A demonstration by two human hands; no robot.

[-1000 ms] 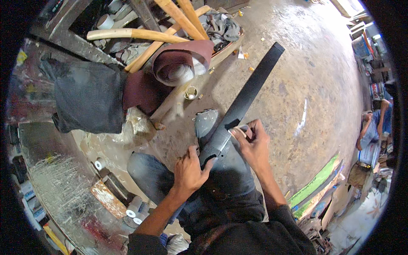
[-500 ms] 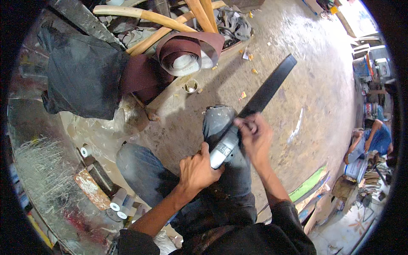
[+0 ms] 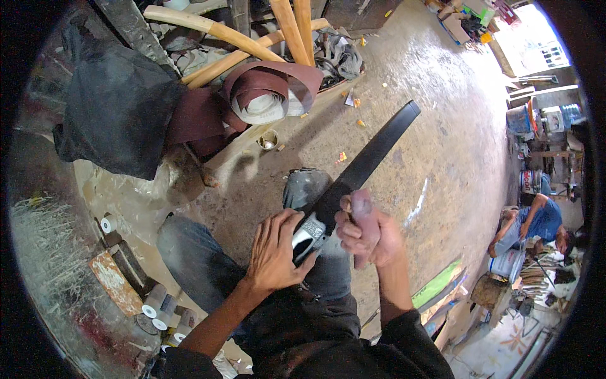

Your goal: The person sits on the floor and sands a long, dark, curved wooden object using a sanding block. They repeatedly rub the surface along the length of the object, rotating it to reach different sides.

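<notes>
Across my right knee lies a long black piece (image 3: pixel 372 151) with an engraved silver metal end (image 3: pixel 308 235); it looks like a gun stock joined to its metal receiver. My left hand (image 3: pixel 271 252) is closed around the silver end, fingers over its top and thumb at the near side. Just right of the piece, my right hand (image 3: pixel 386 240) grips a folded, dull purplish-brown strip (image 3: pixel 363 218), seemingly sandpaper. The black part reaches away to the upper right and ends in a flat tip. My palm hides some of the metal.
Rolls of maroon sandpaper (image 3: pixel 237 91), pale wooden pieces (image 3: pixel 208 28) and a dark cloth (image 3: pixel 120 114) are at the far left. A small cup (image 3: pixel 268 140) stands on the floor. Several white rolls (image 3: pixel 154 301) lie at the left. Another person (image 3: pixel 536 218) sits at the right.
My right hand has come off the black part toward me, and the folded strip in it now shows. My left hand has shifted over the silver end. The whole view has moved slightly.
</notes>
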